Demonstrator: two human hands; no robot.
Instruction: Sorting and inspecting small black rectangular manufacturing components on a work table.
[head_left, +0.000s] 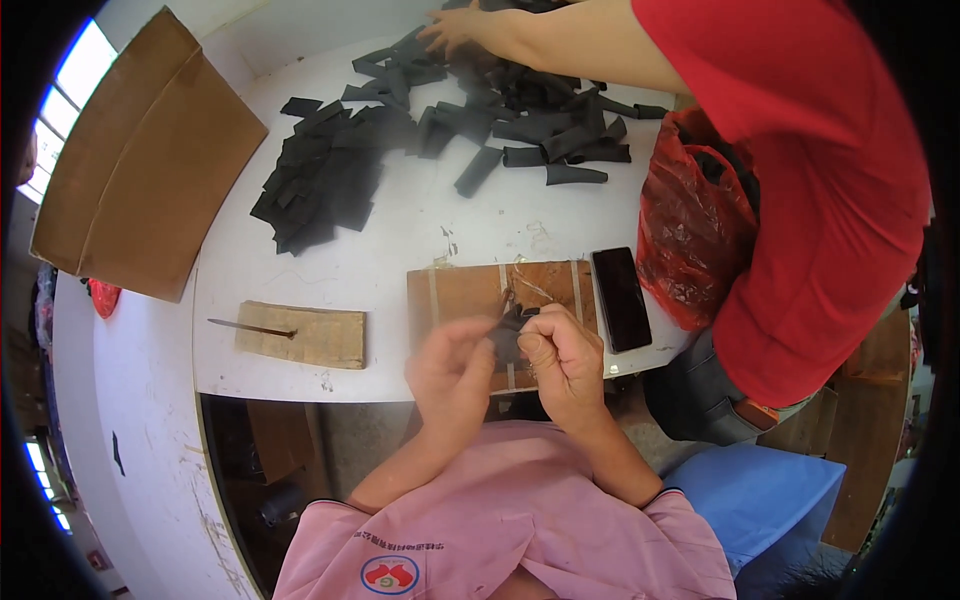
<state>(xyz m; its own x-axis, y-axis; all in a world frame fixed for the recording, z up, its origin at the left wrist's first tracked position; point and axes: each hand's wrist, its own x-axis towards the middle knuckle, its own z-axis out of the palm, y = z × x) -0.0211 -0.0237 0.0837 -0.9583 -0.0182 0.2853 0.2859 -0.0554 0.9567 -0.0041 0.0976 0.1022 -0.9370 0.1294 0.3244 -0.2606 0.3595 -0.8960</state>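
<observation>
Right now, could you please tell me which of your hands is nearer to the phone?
Right: the right hand is just left of the phone; the left hand is farther left.

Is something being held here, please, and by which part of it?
A small black piece: the right grip pinches its right side. The left grip is at its left side, too blurred to tell whether it holds.

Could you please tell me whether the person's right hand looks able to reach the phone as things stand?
Probably yes: the phone lies just beyond the right hand, with nothing seen standing between them, though that hand is busy with a black piece.
</observation>
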